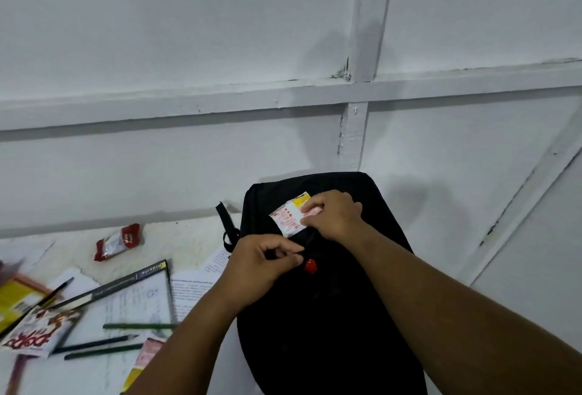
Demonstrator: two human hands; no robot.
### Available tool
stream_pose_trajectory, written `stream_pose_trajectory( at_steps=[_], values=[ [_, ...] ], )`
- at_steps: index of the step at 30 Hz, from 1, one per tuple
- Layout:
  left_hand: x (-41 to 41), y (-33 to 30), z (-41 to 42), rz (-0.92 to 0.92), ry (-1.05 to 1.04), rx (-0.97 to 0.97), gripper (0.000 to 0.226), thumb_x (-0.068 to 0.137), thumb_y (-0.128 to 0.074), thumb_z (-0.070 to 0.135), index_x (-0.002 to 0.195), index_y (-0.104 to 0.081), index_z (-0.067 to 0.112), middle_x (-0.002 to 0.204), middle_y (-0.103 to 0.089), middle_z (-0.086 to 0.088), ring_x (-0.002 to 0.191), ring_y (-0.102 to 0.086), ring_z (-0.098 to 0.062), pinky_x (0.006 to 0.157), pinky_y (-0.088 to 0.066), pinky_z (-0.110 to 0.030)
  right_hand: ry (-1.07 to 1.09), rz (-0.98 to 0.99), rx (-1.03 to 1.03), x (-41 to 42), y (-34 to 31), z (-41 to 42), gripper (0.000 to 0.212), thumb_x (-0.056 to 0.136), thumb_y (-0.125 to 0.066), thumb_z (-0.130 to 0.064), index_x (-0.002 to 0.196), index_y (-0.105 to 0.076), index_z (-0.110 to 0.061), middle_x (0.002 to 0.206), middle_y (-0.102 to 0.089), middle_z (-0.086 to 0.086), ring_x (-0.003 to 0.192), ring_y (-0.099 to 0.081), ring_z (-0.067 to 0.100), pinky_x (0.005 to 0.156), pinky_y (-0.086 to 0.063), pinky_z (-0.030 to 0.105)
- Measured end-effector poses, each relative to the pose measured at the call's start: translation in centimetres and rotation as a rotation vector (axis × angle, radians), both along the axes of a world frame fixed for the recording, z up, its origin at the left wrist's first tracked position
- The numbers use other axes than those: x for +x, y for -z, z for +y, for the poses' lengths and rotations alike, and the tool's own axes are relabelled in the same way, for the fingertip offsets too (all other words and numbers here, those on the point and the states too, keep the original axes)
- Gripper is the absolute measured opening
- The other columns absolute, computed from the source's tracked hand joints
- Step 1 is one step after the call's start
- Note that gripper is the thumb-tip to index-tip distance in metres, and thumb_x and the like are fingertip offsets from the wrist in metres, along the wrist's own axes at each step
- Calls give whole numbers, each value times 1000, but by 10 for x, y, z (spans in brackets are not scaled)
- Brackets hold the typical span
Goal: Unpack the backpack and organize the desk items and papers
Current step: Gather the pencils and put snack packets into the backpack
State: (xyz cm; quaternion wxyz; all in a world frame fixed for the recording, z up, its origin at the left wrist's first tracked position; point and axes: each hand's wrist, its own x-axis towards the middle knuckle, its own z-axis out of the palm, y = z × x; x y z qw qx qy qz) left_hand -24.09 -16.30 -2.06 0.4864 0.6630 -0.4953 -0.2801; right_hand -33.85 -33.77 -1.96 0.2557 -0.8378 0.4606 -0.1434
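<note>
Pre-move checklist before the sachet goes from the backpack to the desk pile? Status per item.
1. Right hand has the sachet: ok, fingers pinch its right edge above the backpack.
2. Sachet free of the bag: cannot tell, its lower edge sits at the dark opening.
3. Left hand steadying the bag: ok, fingers curled on the fabric beside the red zipper pull.
4. Bare desk to set it down: ok, open patch between the red snack wrapper and the strap.
5. Anything else left in the bag: cannot tell, interior is black.
</note>
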Motion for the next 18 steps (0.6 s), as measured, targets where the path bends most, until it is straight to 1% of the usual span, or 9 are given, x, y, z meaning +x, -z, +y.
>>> stream_pose_trajectory(
  at_steps=[2,4,6,7,9,10,12,15,18],
  values=[
    [-1,2,0,0,-9,-4,12,82,-80,15,88,-80,26,73,-72,-2,70,-68,-19,67,-51,-20,-17,-146,4,-2,4,-2,24,75,-81,-26,98,-76,-33,103,-65,-15,109,-57,13,99,-38,29],
    [-1,4,1,3,0,-3,11,83,-79,15,89,-80,24,75,-73,-2,73,-69,-22,69,-53,-26,-26,-338,14,-6,8,-3,31,74,-81,-11,101,-77,-25,95,-59,-10,99,-62,13,86,-39,6],
    [-1,4,0,-1,15,-5,10,84,-78,16,90,-79,23,79,-74,0,77,-70,-23,74,-55,-30,14,-481,-25,-14,7,0,33,73,-80,-5,103,-77,-19,96,-56,-5,92,-61,12,79,-37,0],
    [-1,4,0,-2,18,-10,9,84,-78,16,90,-79,22,80,-75,1,77,-70,-21,75,-56,-29,38,-533,-59,-18,5,2,33,73,-80,-5,103,-77,-19,96,-56,-6,91,-60,11,80,-39,1],
    [1,1,-3,-11,18,-25,9,85,-77,14,88,-79,22,80,-75,3,76,-70,-16,74,-55,-23,106,-608,-96,-28,0,9,32,74,-80,-9,102,-76,-23,98,-58,-8,90,-61,7,89,-46,14],
    [2,-1,-6,-22,12,-35,10,85,-77,13,87,-78,23,80,-75,5,75,-69,-13,72,-54,-21,150,-653,-77,-35,-4,14,32,75,-79,-10,102,-76,-25,102,-61,-7,90,-63,7,91,-51,22],
    [7,-5,-12,-34,-31,-60,13,84,-77,11,84,-78,25,77,-74,7,71,-67,-6,68,-51,-16,223,-788,47,-52,-13,27,33,77,-78,-7,103,-75,-27,109,-65,-5,87,-70,8,85,-58,32],
    [14,-16,-23,-38,-65,-98,14,83,-77,10,82,-79,23,74,-73,9,69,-66,-3,66,-50,-13,332,-945,183,-79,-29,51,35,79,-76,0,100,-76,-27,110,-71,-3,93,-72,11,79,-61,31],
    [18,-29,-34,-69,-42,-133,13,81,-79,9,80,-78,22,70,-72,11,64,-63,0,64,-48,-10,375,-1035,339,-102,-43,82,31,83,-67,7,87,-79,-22,97,-76,0,87,-74,18,75,-60,35]
  ],
)
